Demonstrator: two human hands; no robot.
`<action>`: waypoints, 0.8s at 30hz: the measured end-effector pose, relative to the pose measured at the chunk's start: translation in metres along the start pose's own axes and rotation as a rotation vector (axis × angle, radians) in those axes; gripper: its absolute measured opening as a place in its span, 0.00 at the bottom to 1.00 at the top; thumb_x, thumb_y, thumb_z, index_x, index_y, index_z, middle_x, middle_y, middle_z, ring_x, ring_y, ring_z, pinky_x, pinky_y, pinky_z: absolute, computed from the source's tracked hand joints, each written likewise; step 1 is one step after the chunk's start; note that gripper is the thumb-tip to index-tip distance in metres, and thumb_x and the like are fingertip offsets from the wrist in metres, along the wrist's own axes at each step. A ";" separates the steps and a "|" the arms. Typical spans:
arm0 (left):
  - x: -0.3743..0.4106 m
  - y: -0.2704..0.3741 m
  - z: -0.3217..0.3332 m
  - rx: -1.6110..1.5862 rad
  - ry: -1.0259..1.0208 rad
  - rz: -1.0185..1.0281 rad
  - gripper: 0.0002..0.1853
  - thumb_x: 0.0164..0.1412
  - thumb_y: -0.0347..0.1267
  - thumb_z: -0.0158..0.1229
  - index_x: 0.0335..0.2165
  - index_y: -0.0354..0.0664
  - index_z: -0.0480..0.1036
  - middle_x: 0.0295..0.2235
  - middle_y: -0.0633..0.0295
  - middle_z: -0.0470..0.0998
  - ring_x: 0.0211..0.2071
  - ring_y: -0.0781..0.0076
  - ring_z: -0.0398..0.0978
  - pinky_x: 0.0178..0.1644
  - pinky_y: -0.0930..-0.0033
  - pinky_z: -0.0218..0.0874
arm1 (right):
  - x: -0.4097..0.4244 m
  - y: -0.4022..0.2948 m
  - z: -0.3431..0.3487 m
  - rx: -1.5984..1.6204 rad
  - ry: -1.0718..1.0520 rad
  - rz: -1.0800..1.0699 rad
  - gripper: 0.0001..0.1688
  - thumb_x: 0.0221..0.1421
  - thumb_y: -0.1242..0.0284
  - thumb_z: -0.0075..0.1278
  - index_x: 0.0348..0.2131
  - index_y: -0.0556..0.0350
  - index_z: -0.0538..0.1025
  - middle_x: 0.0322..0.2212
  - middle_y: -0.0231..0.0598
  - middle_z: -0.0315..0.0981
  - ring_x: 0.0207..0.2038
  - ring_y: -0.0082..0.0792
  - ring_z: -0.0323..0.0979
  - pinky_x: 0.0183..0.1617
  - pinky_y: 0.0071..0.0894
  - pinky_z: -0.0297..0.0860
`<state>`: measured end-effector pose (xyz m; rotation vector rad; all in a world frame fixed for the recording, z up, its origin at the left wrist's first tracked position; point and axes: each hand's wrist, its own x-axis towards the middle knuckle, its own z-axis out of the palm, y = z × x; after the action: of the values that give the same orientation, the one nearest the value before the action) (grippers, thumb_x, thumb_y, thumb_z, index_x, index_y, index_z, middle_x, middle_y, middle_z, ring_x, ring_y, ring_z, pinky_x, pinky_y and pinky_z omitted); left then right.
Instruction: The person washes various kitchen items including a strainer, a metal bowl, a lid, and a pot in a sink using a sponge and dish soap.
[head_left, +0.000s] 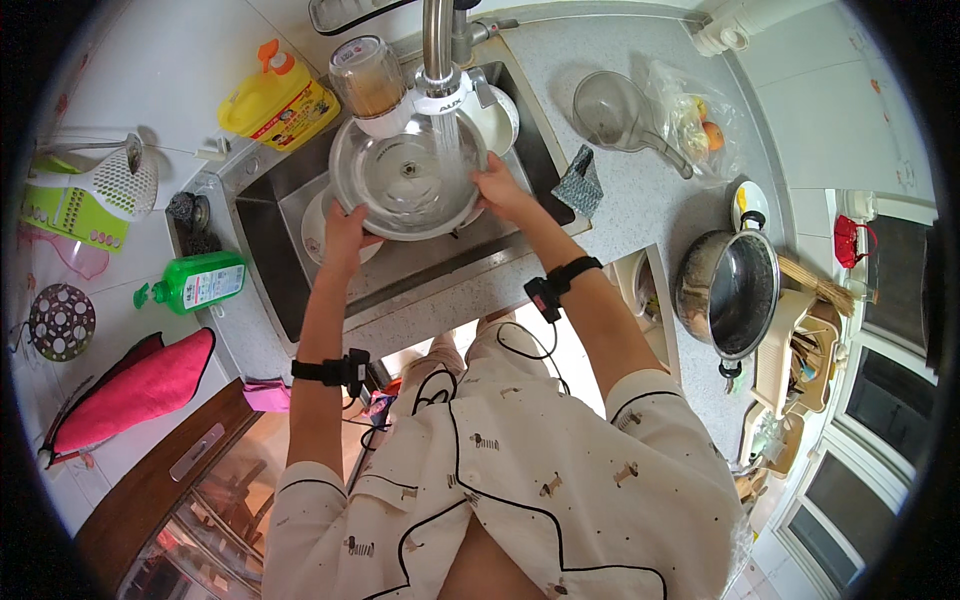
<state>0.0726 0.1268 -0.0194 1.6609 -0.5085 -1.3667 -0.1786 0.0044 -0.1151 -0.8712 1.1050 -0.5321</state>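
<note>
Both my hands hold a round, shallow, shiny vessel (397, 199) over the sink (375, 289). A small round fitting shows at its centre; whether it is a basin or an upturned lid I cannot tell. My left hand (345, 238) grips the lower left rim, and my right hand (501, 187) the right rim. Water runs into it from the faucet (441, 90), which carries a water filter (367, 79) with a clear housing. Beneath the vessel, partly hidden, a white bowl (311, 232) sits at left and another white bowl (501, 124) at upper right.
A yellow jug (281, 105) and a green pump bottle (202, 281) flank the sink at left. To the right are a grey cloth (579, 184), a translucent ladle (611, 109), bagged fruit (705, 135) and a steel pot (727, 292). Wristband cables (525, 352) hang near my body.
</note>
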 end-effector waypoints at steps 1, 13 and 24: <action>0.003 0.002 -0.008 -0.006 -0.002 0.003 0.23 0.60 0.30 0.49 0.53 0.36 0.57 0.42 0.52 0.72 0.37 0.64 0.77 0.36 0.63 0.76 | 0.000 -0.004 0.007 -0.039 -0.001 -0.010 0.34 0.52 0.80 0.44 0.57 0.55 0.54 0.39 0.44 0.69 0.29 0.36 0.72 0.20 0.32 0.70; 0.009 -0.021 -0.007 -0.172 -0.168 -0.300 0.15 0.59 0.29 0.51 0.46 0.42 0.64 0.37 0.62 0.73 0.37 0.71 0.76 0.37 0.67 0.75 | -0.069 -0.075 -0.005 -0.060 0.026 -0.052 0.31 0.51 0.79 0.46 0.55 0.61 0.58 0.39 0.46 0.71 0.33 0.36 0.76 0.28 0.35 0.79; 0.030 -0.060 -0.020 -0.326 -0.385 -0.421 0.18 0.63 0.33 0.51 0.49 0.39 0.63 0.44 0.57 0.70 0.44 0.65 0.72 0.47 0.61 0.70 | -0.068 -0.040 0.008 -0.369 0.180 -0.460 0.24 0.46 0.78 0.47 0.46 0.65 0.67 0.25 0.55 0.75 0.23 0.48 0.77 0.23 0.39 0.74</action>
<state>0.0872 0.1422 -0.0866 1.2816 -0.1335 -1.9816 -0.1952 0.0351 -0.0444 -1.4395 1.1895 -0.8125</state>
